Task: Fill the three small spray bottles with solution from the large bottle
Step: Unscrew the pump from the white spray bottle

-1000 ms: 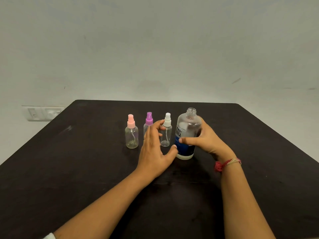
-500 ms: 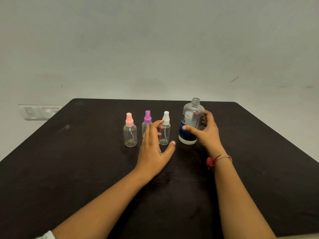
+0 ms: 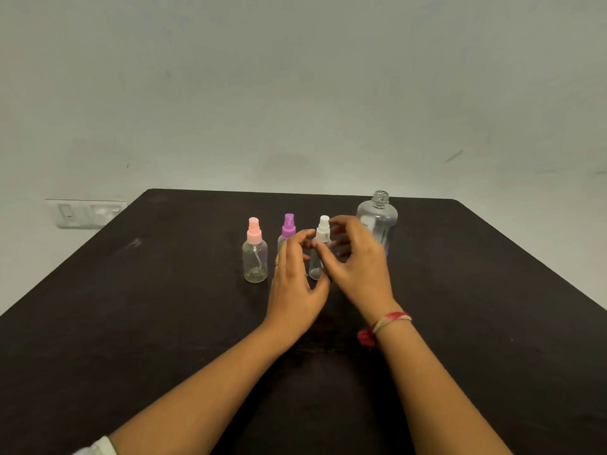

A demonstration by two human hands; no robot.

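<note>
Three small clear spray bottles stand in a row on the black table [image 3: 164,323]: a pink-capped bottle [image 3: 255,257], a purple-capped bottle [image 3: 289,227] and a white-capped bottle [image 3: 323,228]. My left hand [image 3: 295,284] curls round the white-capped bottle's body, thumb in front and fingers at its shoulder, and hides most of the purple-capped one. My right hand [image 3: 359,264] hovers just right of the white cap with its fingers spread and nothing in it. The large clear bottle [image 3: 377,218], uncapped, stands upright behind my right hand.
A white wall switch plate [image 3: 85,213] sits on the wall beyond the table's far left corner. A pale wall rises right behind the table's far edge. A red thread band is on my right wrist.
My right hand let go of the large bottle, which now stands farther back and right, and moved left to the white cap. My left thumb closed in on the white-capped bottle.
</note>
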